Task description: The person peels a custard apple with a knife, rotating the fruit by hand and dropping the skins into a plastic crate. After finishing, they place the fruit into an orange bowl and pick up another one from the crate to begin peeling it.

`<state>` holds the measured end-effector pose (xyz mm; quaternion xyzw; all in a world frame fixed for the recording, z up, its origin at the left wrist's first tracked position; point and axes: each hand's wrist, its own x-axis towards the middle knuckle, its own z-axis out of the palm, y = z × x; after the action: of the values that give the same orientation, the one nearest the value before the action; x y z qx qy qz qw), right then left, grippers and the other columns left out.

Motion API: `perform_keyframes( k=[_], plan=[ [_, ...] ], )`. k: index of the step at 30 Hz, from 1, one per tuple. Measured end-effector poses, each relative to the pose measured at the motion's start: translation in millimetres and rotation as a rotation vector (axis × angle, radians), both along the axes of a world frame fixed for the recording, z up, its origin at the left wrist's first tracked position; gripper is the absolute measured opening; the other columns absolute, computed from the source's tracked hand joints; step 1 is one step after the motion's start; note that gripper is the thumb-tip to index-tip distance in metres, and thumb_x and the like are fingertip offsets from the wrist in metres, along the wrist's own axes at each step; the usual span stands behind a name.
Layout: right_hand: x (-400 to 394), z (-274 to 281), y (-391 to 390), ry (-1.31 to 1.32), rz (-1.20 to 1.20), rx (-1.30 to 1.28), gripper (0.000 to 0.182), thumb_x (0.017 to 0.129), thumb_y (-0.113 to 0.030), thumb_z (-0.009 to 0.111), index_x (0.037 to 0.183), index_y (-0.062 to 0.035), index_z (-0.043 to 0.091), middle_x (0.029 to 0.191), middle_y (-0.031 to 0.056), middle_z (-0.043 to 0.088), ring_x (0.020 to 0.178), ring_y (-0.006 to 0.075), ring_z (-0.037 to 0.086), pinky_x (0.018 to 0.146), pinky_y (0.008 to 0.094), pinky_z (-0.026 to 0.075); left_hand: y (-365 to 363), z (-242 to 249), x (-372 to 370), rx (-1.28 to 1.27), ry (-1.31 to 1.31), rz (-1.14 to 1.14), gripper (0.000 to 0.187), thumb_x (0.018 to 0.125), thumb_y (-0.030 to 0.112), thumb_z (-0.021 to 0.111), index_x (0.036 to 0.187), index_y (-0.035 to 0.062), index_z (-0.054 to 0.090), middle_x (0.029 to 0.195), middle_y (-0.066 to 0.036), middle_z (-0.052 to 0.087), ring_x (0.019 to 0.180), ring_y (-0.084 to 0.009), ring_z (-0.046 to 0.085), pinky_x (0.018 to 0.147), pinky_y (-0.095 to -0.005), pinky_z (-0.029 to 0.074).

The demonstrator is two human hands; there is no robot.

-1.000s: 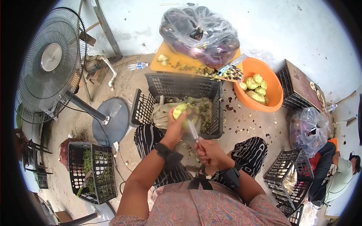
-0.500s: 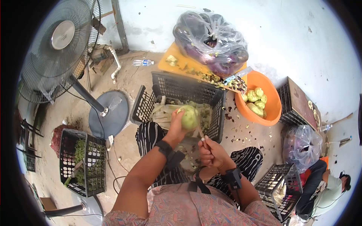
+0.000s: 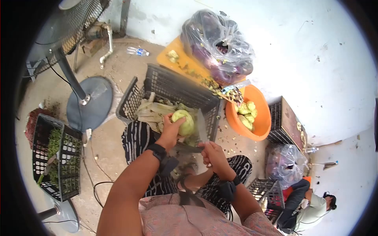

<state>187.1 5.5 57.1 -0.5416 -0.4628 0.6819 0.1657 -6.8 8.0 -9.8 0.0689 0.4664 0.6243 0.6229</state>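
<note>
My left hand (image 3: pixel 170 128) grips a round, pale green vegetable (image 3: pixel 183 122) over the black crate (image 3: pixel 212 98). Its exact kind is not clear. The handle of a knife (image 3: pixel 202 125) is wrapped in my right hand (image 3: pixel 214 153). The blade points upward, just right of the vegetable and apart from it. Beneath them, the crate holds pale leafy trimmings (image 3: pixel 154 111).
An orange basin (image 3: pixel 260 129) with several pale green vegetables stands right of the crate. Behind lie a yellow board (image 3: pixel 167 59) and a bag of purple vegetables (image 3: pixel 216 43). A fan base (image 3: pixel 94 106) stands left. Another person (image 3: pixel 311 212) sits at lower right.
The view has shifted, so the surroundings sit further left. The knife blade has swung upright beside the vegetable. Both hands keep their hold.
</note>
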Motion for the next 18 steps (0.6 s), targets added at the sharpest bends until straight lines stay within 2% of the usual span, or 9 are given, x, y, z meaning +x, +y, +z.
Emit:
perform_keyframes(
  k=[1,3,5,7,9,11,15,17,18],
  plan=[
    [-4,5,-2,-0.026,-0.013,0.003,0.031,0.101,-0.029,0.046,0.112,-0.0026,0.055,0.065,-0.0017,0.044,0.047,0.0059,0.037,0.042,0.0216,0.032,-3,-3,2,0.003,-0.026,-0.013,0.057,0.093,0.024,0.063,0.135,0.0175,0.025,0.131,-0.015,0.043,0.117,-0.0344,0.053,0.088,-0.0565,0.052],
    [-15,17,-2,-0.122,0.04,0.008,0.029,0.101,-0.028,0.046,0.112,-0.0032,0.055,0.066,-0.0021,0.045,0.048,0.0054,0.037,0.042,0.0216,0.032,1,-2,1,0.052,-0.037,0.078,0.051,0.09,0.026,0.067,0.13,0.0154,0.037,0.121,-0.012,0.052,0.104,-0.0285,0.06,0.075,-0.0496,0.055],
    [-17,3,1,-0.136,0.042,0.056,0.028,0.101,-0.029,0.046,0.111,-0.0041,0.056,0.066,-0.0024,0.045,0.048,0.0052,0.037,0.042,0.0215,0.032,2,-6,-2,0.123,-0.108,0.037,0.046,0.094,0.032,0.061,0.133,0.0154,0.042,0.128,-0.012,0.051,0.114,-0.0313,0.057,0.086,-0.0539,0.05],
    [-21,9,8,-0.132,0.108,0.082,0.028,0.101,-0.029,0.046,0.111,-0.005,0.056,0.067,-0.0027,0.045,0.048,0.005,0.037,0.042,0.0215,0.031,4,-3,-2,0.132,-0.112,0.038,0.043,0.096,0.036,0.058,0.131,0.0156,0.046,0.129,-0.01,0.051,0.116,-0.0288,0.055,0.087,-0.054,0.048],
    [-32,15,9,-0.113,0.05,0.073,0.028,0.1,-0.03,0.047,0.111,-0.0058,0.056,0.066,-0.0033,0.044,0.048,0.0049,0.036,0.042,0.0212,0.029,4,4,-4,0.053,-0.181,0.066,0.044,0.095,0.039,0.057,0.132,0.0165,0.046,0.13,-0.008,0.051,0.119,-0.0263,0.052,0.091,-0.0548,0.044],
    [-35,14,17,-0.086,0.031,0.062,0.03,0.1,-0.032,0.047,0.111,-0.0049,0.057,0.066,-0.0038,0.043,0.047,0.0045,0.034,0.041,0.0212,0.026,10,7,-4,0.036,-0.2,0.103,0.046,0.095,0.041,0.056,0.133,0.0166,0.046,0.132,-0.006,0.051,0.121,-0.0245,0.049,0.096,-0.0522,0.04],
    [-29,-8,44,0.04,0.002,0.195,0.032,0.102,-0.032,0.047,0.102,-0.0045,0.063,0.057,-0.0038,0.046,0.047,0.0044,0.038,0.044,0.0232,0.032,24,12,-14,0.056,-0.185,0.068,0.05,0.095,0.04,0.056,0.136,0.0146,0.047,0.134,-0.004,0.051,0.122,-0.0232,0.048,0.101,-0.0457,0.037],
    [-26,-17,58,-0.003,0.053,0.522,0.032,0.101,-0.03,0.049,0.1,-0.0026,0.066,0.058,-0.0037,0.045,0.052,0.0047,0.04,0.049,0.0247,0.034,30,15,-20,0.134,-0.179,0.026,0.048,0.095,0.04,0.054,0.135,0.0141,0.048,0.134,-0.005,0.052,0.124,-0.0228,0.048,0.101,-0.0448,0.038],
    [-26,-20,64,-0.058,0.044,0.59,0.031,0.1,-0.028,0.051,0.099,-0.0017,0.067,0.059,-0.0029,0.046,0.057,0.0062,0.042,0.054,0.027,0.036,34,24,-23,0.156,-0.224,0.029,0.046,0.096,0.039,0.053,0.134,0.0135,0.049,0.134,-0.005,0.053,0.124,-0.0228,0.049,0.102,-0.0437,0.038]
  ],
)
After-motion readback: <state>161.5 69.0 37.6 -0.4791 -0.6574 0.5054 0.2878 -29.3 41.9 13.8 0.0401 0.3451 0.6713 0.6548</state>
